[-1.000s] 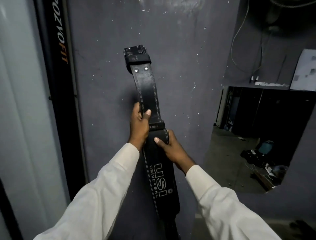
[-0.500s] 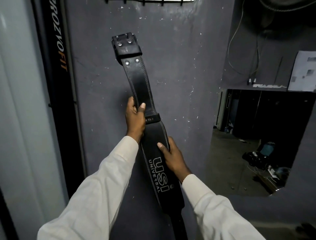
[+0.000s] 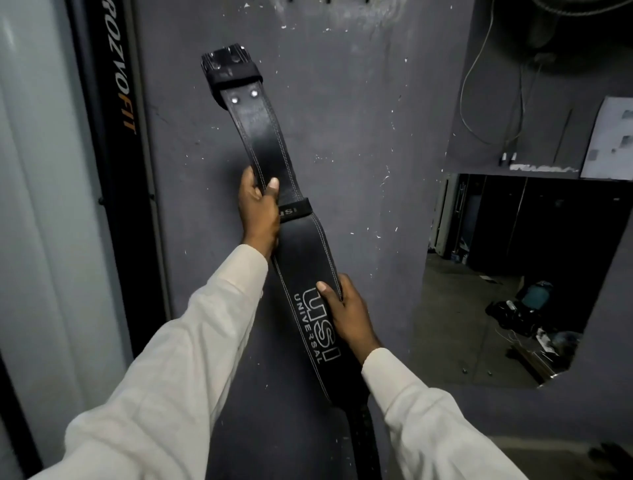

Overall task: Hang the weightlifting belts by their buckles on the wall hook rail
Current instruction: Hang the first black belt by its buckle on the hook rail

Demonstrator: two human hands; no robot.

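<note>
A black leather weightlifting belt point(image 3: 274, 157) with white "USI UNIVERSAL" lettering is held up against a dark grey wall, its buckle end point(image 3: 227, 66) pointing up and to the left. My left hand point(image 3: 258, 212) grips the narrow strap just above the keeper loop. My right hand point(image 3: 346, 311) holds the wide part by its right edge, thumb over the lettering. The belt's tail hangs down out of the bottom of the view. Only the tips of the hook rail point(image 3: 329, 1) show at the very top edge.
A black vertical panel with orange "FIT" lettering point(image 3: 120, 102) stands left of the wall. A mirror point(image 3: 513, 274) on the right reflects the gym floor and gear. Loose cables point(image 3: 486, 85) hang above it, beside a paper sheet point(image 3: 609, 137).
The belt has tilted further left, and its buckle end moved up and left. My right hand has slid lower along the wide part. The view tilted up, then slightly back down.
</note>
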